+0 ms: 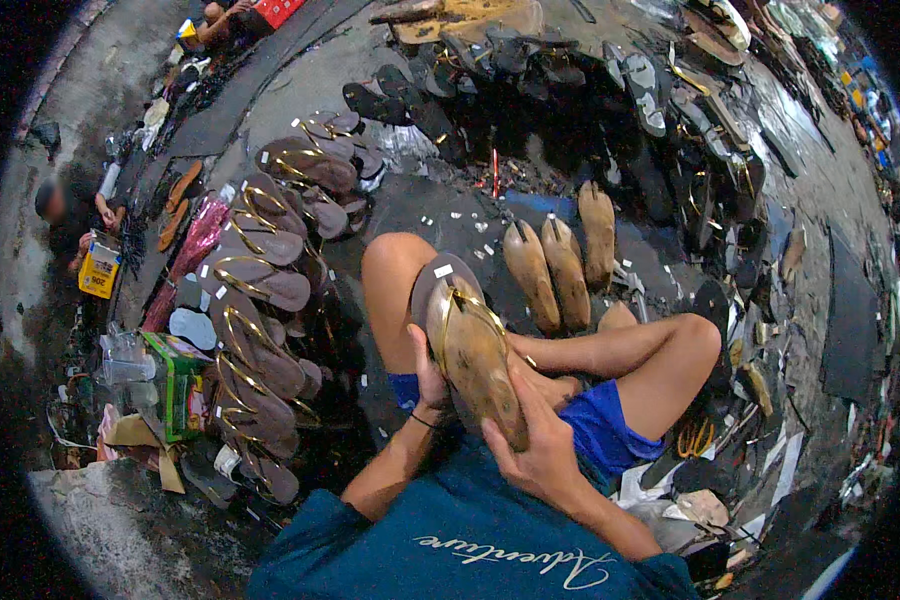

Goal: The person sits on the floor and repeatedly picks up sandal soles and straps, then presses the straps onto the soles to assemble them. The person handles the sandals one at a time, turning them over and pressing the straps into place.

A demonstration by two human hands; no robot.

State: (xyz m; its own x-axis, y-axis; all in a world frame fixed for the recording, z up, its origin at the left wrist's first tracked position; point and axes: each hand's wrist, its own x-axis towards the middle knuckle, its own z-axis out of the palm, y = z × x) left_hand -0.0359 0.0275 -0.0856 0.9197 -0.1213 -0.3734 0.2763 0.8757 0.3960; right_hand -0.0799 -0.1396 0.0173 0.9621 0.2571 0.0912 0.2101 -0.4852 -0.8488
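In front of my lap is a flip-flop [429, 276] with a grey-brown sole, gold straps and a small white label at the toe. A worn wooden foot-shaped last [482, 385] lies on its footbed, under the straps. My left hand [430, 374] is closed on the sandal's left edge, thumb along the side and the other fingers hidden beneath. At the heel, my right hand [542, 438] grips the last and sole. Beyond my bent leg stand more wooden lasts, among them a left one [531, 277], a middle one [567, 270] and a right one [597, 235].
Stacked gold-strapped sandals [255, 340] line my left side, beside a green box [178, 385]. Dark sandals [545, 65] curve round the far side. Orange scissor-like handles [695, 439] lie among scraps at right. At far left, a person's hand [107, 214] is near a yellow box [100, 264].
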